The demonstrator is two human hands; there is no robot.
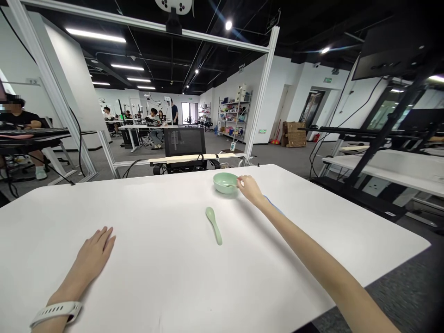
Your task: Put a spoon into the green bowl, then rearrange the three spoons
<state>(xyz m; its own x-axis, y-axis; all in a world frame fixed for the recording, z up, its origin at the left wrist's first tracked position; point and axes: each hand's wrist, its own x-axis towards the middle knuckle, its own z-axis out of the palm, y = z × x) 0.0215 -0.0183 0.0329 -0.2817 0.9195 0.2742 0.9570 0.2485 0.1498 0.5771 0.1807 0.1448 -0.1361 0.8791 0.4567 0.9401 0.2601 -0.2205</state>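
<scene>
One table point(152, 240) bears one bowl point(220, 187), one spoon point(214, 225).

One left hand point(94, 254) and one right hand point(249, 188) show at one near table point(145, 222). There are also one bowl point(221, 188), one spoon point(214, 226) outside it and one wristband point(57, 311).

Bowl point(222, 190): smooth plastic look, soft sheen
Spoon point(214, 226), nearer than the bowl: smooth, matt plastic look
Tabletop point(152, 222), beneath the bowl: smooth, faintly glossy
Chair back point(185, 142), beyond the bowl: matt mesh
</scene>
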